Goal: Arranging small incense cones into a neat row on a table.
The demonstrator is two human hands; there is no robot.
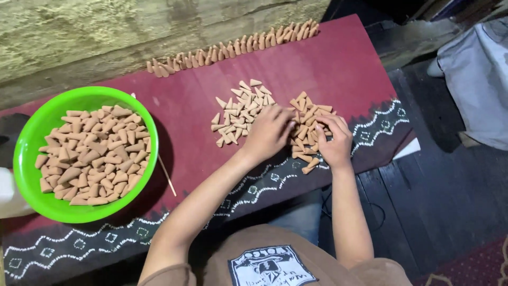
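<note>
both hands, left hand and right hand, rest fingers-down and loosely curled on the loose pile of clay-coloured cones on the red-clothed counter, seemingly sorting, while more cones fill the green bowl and line the far edge in a row of cones.

A bowl of cones sits left on the cloth, a stick just right of it, two piles centre-right, a row behind.

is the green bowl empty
No, the green bowl is heaped with tan cones, left of both hands.
</note>
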